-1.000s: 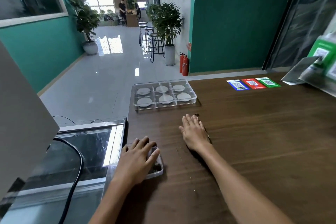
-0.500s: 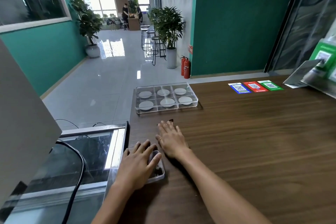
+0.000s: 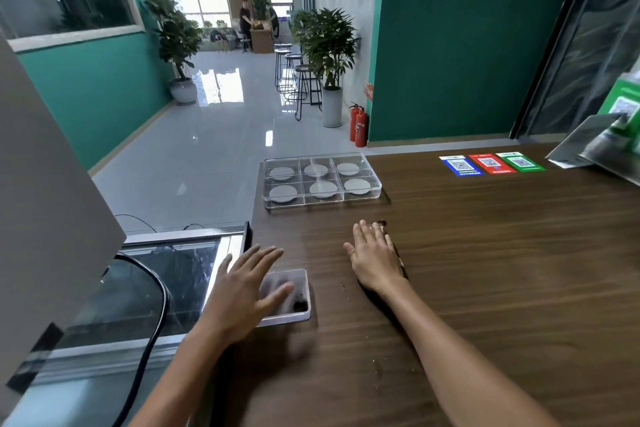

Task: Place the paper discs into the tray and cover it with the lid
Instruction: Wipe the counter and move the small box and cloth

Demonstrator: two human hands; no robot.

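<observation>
Six paper discs [image 3: 323, 188] are seen in the lidded tray [image 3: 322, 179], while the left hand [image 3: 242, 295] and right hand [image 3: 375, 258] are spread wide, nothing held in either grip.

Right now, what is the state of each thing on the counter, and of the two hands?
Tray: lid on, all six compartments hold one paper disc.
Small clear container: open, dark crumbs inside.
Left hand: open, fingers spread, over the container, blurred.
Right hand: open, flat on the counter.
</observation>
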